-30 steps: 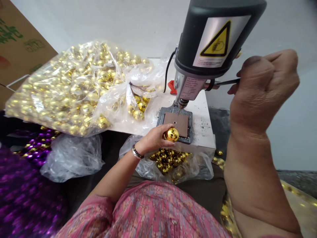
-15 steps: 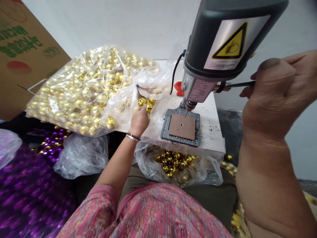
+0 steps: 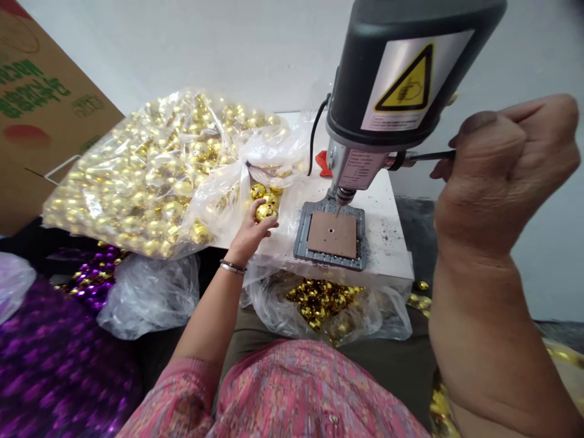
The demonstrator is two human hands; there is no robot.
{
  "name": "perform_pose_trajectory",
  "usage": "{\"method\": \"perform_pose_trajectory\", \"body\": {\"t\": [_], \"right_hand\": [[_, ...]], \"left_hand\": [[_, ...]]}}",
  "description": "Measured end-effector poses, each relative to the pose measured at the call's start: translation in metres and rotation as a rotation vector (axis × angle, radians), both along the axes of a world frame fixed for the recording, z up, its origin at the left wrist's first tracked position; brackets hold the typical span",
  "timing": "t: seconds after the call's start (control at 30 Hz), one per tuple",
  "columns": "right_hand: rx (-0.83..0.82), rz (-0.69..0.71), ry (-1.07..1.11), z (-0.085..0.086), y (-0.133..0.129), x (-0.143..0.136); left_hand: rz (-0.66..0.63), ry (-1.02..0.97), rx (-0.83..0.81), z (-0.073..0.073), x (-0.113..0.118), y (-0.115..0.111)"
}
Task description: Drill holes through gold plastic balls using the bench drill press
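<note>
At the mouth of a clear plastic bag (image 3: 155, 170) full of shiny gold balls, my left hand (image 3: 253, 231) has its fingers and thumb around a faceted gold ball (image 3: 266, 210). More gold balls touch it just behind. My right hand (image 3: 497, 176) is closed on the black feed lever (image 3: 431, 156) of a small bench drill press (image 3: 378, 79). Under the thin drill bit (image 3: 338, 210), a brown square board (image 3: 332, 236) with a small hole lies on the grey metal base (image 3: 301, 237); no ball sits on the hole.
An open plastic bag of gold balls (image 3: 323, 298) hangs at the table's front edge, above my lap. Dark shavings dot the white table (image 3: 383, 225). A cardboard box (image 3: 50, 109) and purple balls (image 3: 98, 271) are at the left; a red scrap (image 3: 323, 163) lies behind the press.
My left hand has shifted slightly left and toward me, its fingers spreading from a closed shape to around a gold ball. My right hand stays on the lever. The whole view has shifted slightly.
</note>
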State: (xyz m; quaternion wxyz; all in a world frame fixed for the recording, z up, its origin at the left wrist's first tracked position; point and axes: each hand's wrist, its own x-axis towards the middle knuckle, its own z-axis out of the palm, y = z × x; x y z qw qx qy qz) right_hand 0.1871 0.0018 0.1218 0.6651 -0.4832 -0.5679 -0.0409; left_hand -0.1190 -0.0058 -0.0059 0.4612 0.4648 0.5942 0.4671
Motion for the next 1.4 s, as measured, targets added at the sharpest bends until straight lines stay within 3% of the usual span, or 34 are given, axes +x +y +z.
{"method": "perform_pose_trajectory", "body": {"t": [0.07, 0.13, 0.33, 0.53, 0.87, 1.0, 1.17, 1.27, 1.4], "right_hand": [[0.026, 0.016, 0.010, 0.000, 0.000, -0.001], [0.024, 0.025, 0.028, 0.000, -0.001, -0.002], [-0.015, 0.079, 0.033, 0.003, -0.008, -0.004], [-0.029, 0.068, 0.025, 0.005, -0.008, -0.004], [-0.055, 0.141, 0.086, 0.014, -0.016, -0.013], [-0.050, 0.103, 0.088, 0.025, -0.009, -0.013], [-0.315, -0.066, 0.050, 0.063, 0.013, -0.014], [-0.362, -0.056, 0.081, 0.080, 0.029, -0.014], [-0.376, 0.014, 0.128, 0.082, 0.050, -0.009]], "left_hand": [[-0.067, -0.307, 0.015, 0.005, 0.001, -0.006], [-0.158, -0.474, 0.004, 0.009, 0.004, -0.011], [-0.310, -0.600, -0.101, 0.001, 0.022, -0.011], [-0.306, -0.159, -0.072, -0.006, 0.052, 0.003], [-0.316, 0.436, 0.085, 0.010, 0.091, 0.012], [-0.340, 0.551, 0.082, 0.016, 0.096, 0.014], [-0.388, 0.609, 0.108, 0.015, 0.095, 0.017], [-0.417, 0.628, 0.130, 0.012, 0.094, 0.019], [-0.483, 0.687, 0.195, 0.011, 0.097, 0.025]]}}
